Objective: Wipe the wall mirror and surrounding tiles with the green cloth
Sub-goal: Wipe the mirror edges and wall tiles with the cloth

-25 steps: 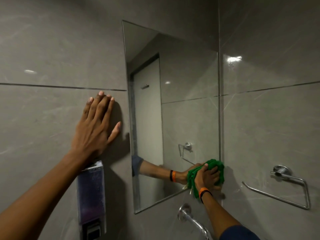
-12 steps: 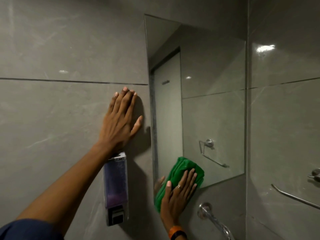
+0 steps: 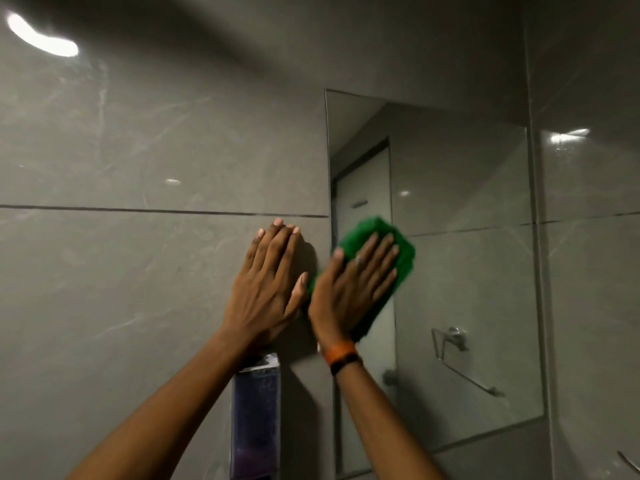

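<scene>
Your right hand (image 3: 349, 289) presses the green cloth (image 3: 381, 237) flat on the mirror's (image 3: 460, 271) left edge — your left hand (image 3: 268, 289) lies open-palmed on the tile (image 3: 138, 271).

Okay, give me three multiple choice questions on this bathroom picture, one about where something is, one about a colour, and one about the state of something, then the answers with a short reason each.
1. Where is the green cloth?
A. Pressed on the mirror near its left edge
B. Hanging on a towel bar
C. Lying on the floor

2. What colour is the band on the right wrist?
A. White
B. Orange and black
C. Blue

3. How is the left hand placed?
A. Closed in a fist
B. Gripping the dispenser
C. Flat, fingers extended, on the tile

Answers: 1 A, the right hand flattens the cloth against the glass just right of the mirror's left edge. 2 B, an orange strap with a black part circles that wrist. 3 C, the palm lies against the grey tile beside the mirror, above the dispenser.
</scene>
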Demonstrator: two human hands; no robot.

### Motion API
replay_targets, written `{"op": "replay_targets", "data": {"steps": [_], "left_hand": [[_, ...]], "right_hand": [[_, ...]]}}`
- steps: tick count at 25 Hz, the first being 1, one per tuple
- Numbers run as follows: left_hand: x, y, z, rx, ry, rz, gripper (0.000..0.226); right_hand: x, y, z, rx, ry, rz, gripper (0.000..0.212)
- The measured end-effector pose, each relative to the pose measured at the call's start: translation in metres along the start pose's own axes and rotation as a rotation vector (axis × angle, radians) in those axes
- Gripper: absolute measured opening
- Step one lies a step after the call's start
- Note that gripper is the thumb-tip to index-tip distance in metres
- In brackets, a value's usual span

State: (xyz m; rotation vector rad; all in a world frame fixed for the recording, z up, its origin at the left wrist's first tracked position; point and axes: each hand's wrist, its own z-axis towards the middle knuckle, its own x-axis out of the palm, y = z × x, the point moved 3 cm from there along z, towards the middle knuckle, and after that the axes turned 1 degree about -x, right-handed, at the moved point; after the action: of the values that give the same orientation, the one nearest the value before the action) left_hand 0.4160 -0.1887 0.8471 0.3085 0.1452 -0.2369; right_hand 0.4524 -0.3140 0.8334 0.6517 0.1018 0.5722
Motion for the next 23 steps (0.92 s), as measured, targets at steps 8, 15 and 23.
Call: {"op": "replay_targets", "data": {"steps": [8,15,23], "left_hand": [[-0.010,0.015,0.026,0.020,-0.053,0.088,0.070],[-0.013,0.031,0.032,0.120,-0.088,0.200,0.070],[-0.022,0.030,0.033,0.151,-0.037,0.239,0.067]], "right_hand": [[-0.003,0.085,0.167,-0.249,0.252,0.357,0.068],[0.011,0.053,0.149,-0.441,0.047,-0.016,0.067],[0.018,0.139,0.205,-0.420,0.090,0.131,0.070]]}}
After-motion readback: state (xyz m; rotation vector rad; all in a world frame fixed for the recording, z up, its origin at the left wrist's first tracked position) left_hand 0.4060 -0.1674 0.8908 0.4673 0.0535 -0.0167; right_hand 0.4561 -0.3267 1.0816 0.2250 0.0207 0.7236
